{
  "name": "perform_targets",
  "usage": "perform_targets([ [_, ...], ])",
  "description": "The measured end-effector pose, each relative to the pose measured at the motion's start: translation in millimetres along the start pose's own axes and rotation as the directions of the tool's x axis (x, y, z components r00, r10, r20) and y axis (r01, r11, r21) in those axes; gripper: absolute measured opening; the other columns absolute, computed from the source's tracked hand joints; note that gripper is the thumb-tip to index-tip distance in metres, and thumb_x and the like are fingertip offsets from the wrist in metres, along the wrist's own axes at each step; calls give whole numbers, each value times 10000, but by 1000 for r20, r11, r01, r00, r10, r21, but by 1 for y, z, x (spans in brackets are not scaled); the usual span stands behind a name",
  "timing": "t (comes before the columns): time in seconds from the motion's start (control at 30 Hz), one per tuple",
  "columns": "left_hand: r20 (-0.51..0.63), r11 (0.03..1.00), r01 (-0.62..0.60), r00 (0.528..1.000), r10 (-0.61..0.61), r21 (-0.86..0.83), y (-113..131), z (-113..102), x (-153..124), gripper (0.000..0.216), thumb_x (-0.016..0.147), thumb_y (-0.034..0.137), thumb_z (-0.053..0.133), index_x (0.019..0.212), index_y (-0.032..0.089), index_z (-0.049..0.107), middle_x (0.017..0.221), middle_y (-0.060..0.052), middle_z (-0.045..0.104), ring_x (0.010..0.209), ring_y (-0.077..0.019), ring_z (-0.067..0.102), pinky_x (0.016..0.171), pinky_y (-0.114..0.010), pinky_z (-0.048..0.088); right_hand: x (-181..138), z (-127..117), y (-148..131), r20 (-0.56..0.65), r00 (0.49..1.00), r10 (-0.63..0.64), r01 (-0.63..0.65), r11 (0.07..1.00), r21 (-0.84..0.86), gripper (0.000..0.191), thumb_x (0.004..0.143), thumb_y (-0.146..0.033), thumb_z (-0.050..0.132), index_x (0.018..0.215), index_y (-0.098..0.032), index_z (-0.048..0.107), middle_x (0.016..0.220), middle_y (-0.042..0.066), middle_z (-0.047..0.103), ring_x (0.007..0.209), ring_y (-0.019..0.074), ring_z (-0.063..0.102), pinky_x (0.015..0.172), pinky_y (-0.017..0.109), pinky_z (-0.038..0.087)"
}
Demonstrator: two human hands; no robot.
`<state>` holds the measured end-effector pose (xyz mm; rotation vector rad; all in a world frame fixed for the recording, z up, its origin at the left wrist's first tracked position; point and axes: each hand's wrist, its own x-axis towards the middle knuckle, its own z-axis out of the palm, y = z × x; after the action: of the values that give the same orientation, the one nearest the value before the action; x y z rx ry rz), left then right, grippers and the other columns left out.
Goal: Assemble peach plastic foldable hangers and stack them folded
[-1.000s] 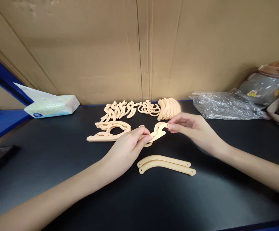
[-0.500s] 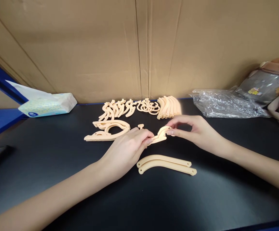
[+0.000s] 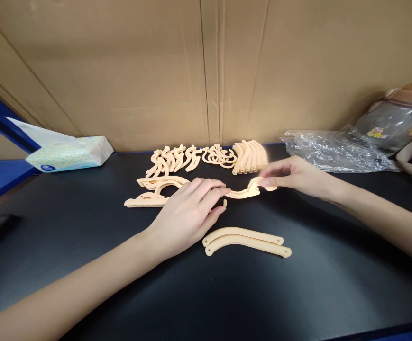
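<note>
My right hand point(image 3: 293, 176) pinches a beige curved hanger piece point(image 3: 246, 191) between thumb and fingers near its rounded end. The piece stretches left, and its thin end meets the fingertips of my left hand point(image 3: 191, 208). That left hand is spread palm down, thumb apart from the fingers. In the gap by its thumb shows the tip of a small beige hook point(image 3: 224, 203); the rest of the hook is hidden. Closer to me, two long curved hanger arms point(image 3: 248, 242) with end holes lie side by side. Partly behind my left hand are assembled folding hangers point(image 3: 147, 202).
Along the back of the black table point(image 3: 298, 293) lie several short curved pieces point(image 3: 168, 158), a heap of hooks point(image 3: 218, 155) and a row of long arms point(image 3: 250, 156). A tissue pack point(image 3: 76, 154) sits left, clear plastic bags point(image 3: 334, 151) right. Cardboard point(image 3: 138, 71) stands behind.
My right hand has moved right and away from me with the curved piece. My left hand has loosened its pinch on the piece, its fingers spreading over the small hook.
</note>
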<state>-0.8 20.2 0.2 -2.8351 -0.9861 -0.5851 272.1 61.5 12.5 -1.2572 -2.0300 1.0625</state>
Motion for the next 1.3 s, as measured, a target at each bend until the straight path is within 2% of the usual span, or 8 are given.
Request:
perform_targets([
  [0.2,106,995,-57,992,66,-80,0,1,0,440,985,389,423,1338,131,467,1402,-108,495,1321,-250,395,1070,-421,359,4,-6,10,23,1000,1,1,998,-60,337,730,-525,692,844,-213,748,732,17,708,686,171,619,689,322,480],
  [0.5,126,993,-7,992,22,-114,-6,4,-1,448,1000,406,363,1316,119,497,1395,-127,503,1340,-258,380,1077,-445,353,0,-5,7,18,998,-67,69,956,-284,354,811,-543,609,840,-205,710,718,23,705,694,184,630,697,328,456],
  [0.7,112,990,21,994,-6,-138,-4,1,0,378,1000,362,377,1262,139,534,1301,-107,578,1256,-243,454,1029,-412,373,1,-5,9,34,995,-97,103,940,-325,353,827,-539,595,882,-208,706,767,30,705,719,183,629,695,325,459],
  [0.97,56,999,-3,998,5,-35,-5,-10,8,295,998,273,368,1144,150,593,1129,-84,644,1093,-230,530,914,-370,414,1,-6,10,48,994,-98,109,938,-330,355,827,-537,596,896,-210,713,785,31,710,732,187,629,709,330,461],
  [1.17,113,1000,-8,994,5,28,-3,-21,6,264,982,213,401,1053,151,648,1029,-62,661,976,-218,559,837,-357,434,1,-5,11,27,997,-79,83,932,-354,359,823,-535,599,905,-204,709,826,39,721,765,198,637,702,329,460],
  [1.3,131,998,-44,991,38,45,-2,-23,-2,283,993,238,396,1037,164,665,1013,-56,668,943,-207,567,825,-348,430,0,-9,4,-23,993,-115,97,917,-386,330,839,-512,586,941,-223,710,899,33,730,809,210,649,710,335,466],
])
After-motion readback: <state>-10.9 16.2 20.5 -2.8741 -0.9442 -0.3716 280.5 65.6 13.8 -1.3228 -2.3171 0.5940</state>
